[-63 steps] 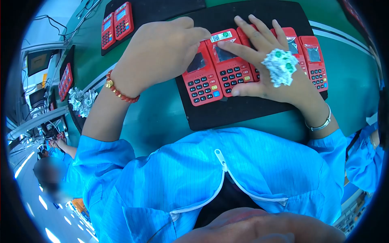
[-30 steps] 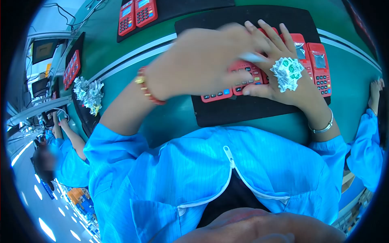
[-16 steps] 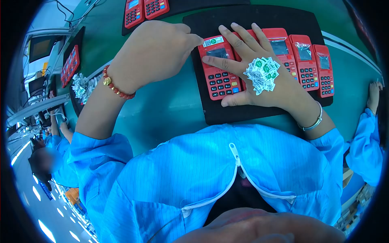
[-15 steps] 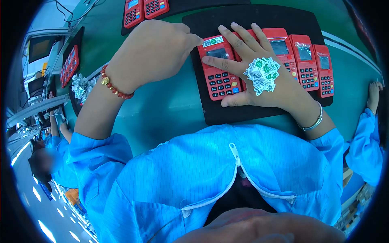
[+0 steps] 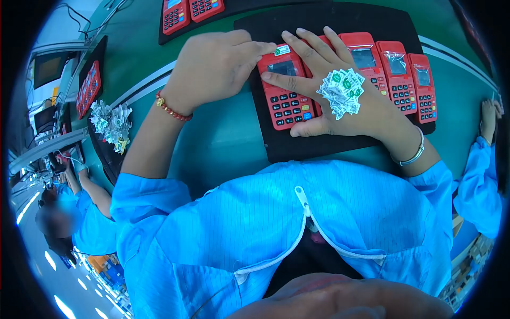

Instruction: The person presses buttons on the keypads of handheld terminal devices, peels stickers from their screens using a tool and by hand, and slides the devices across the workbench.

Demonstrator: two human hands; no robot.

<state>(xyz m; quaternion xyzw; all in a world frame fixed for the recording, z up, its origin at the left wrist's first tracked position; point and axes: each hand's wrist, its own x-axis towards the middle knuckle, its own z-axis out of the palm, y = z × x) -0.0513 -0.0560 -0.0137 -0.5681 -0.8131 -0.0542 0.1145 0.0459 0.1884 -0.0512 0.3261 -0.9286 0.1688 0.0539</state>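
Observation:
My left hand (image 5: 212, 69), with a beaded bracelet on its wrist, is closed with the index finger stretched to the right. Its fingertip presses on a white and green sticker (image 5: 281, 50) at the top of the leftmost red payment terminal (image 5: 287, 109), covering the sticker's left part. I see nothing held in the curled fingers; their inner side is hidden. Spread flat, my right hand (image 5: 366, 118) lies across this terminal and its neighbours, partly hiding them. A bunch of loose stickers (image 5: 341, 93) sits on the back of that hand.
More red terminals (image 5: 398, 80) stand in the row on a black mat (image 5: 297, 151) over the green table (image 5: 218, 154). Two others (image 5: 206, 9) lie at the back. Crumpled backing scraps (image 5: 112, 125) are at the left. Co-workers in blue sit at left (image 5: 95, 226) and right (image 5: 481, 186).
My left index fingertip has slid right along the sticker, covering its left part. My right hand stays spread on the terminals, and the view has shifted slightly.

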